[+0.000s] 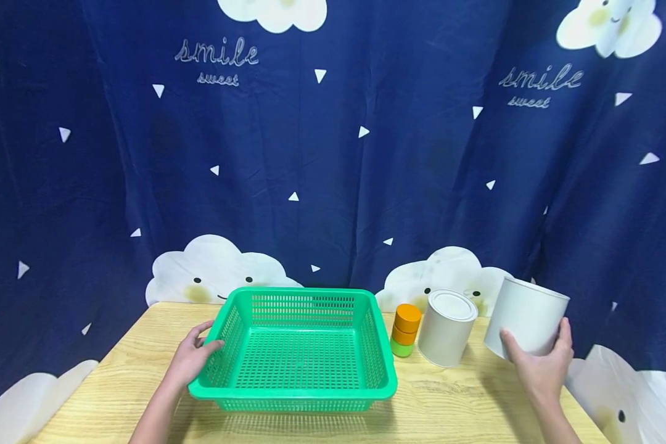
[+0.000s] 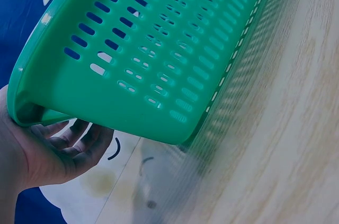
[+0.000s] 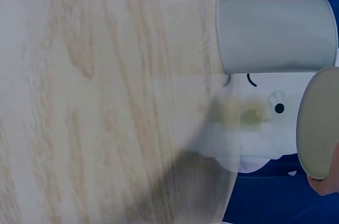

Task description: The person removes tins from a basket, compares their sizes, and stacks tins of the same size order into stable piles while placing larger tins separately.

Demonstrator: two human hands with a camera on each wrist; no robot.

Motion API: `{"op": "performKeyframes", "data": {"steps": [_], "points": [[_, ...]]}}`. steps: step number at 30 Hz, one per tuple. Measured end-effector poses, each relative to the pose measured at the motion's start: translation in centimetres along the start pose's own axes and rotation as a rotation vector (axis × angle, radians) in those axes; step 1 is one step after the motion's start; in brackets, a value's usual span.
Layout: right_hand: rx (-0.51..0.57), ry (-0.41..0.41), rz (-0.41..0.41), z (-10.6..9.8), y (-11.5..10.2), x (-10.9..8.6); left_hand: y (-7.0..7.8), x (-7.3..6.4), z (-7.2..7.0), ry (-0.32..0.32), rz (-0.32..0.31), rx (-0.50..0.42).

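Observation:
A green plastic basket [image 1: 294,393] with slotted sides stands on the table with nothing inside. My left hand [image 1: 195,357] grips its left rim, thumb over the edge and the other fingers beneath it, as the left wrist view of the basket [image 2: 132,102] shows. My right hand [image 1: 544,367] holds a white can [image 1: 530,314], tilted, with thumb and fingers on opposite sides; in the right wrist view the can's round base [image 3: 320,123] shows above the table. Left of it, a second white can [image 1: 446,333] stands upright with its lid on.
Between the basket and the standing can is a small stack of round pieces [image 1: 405,330], orange over green. The light wooden table [image 1: 444,407] ends at a dark blue curtain [image 1: 333,154] printed with clouds and triangles.

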State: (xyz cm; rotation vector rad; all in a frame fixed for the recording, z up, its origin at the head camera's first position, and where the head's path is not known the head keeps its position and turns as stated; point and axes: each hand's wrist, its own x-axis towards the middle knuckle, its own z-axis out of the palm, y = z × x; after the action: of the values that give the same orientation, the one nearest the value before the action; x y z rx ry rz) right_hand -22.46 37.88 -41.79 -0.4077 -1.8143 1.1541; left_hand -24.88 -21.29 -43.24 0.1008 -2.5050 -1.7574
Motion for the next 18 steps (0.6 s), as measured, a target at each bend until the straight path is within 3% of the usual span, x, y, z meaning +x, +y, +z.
{"op": "performKeyframes", "data": {"steps": [18], "points": [[-0.045, -0.035, 0.022, 0.6, 2.8, -0.8, 0.0, 0.0, 0.1, 0.009, -0.002, -0.002]]}}
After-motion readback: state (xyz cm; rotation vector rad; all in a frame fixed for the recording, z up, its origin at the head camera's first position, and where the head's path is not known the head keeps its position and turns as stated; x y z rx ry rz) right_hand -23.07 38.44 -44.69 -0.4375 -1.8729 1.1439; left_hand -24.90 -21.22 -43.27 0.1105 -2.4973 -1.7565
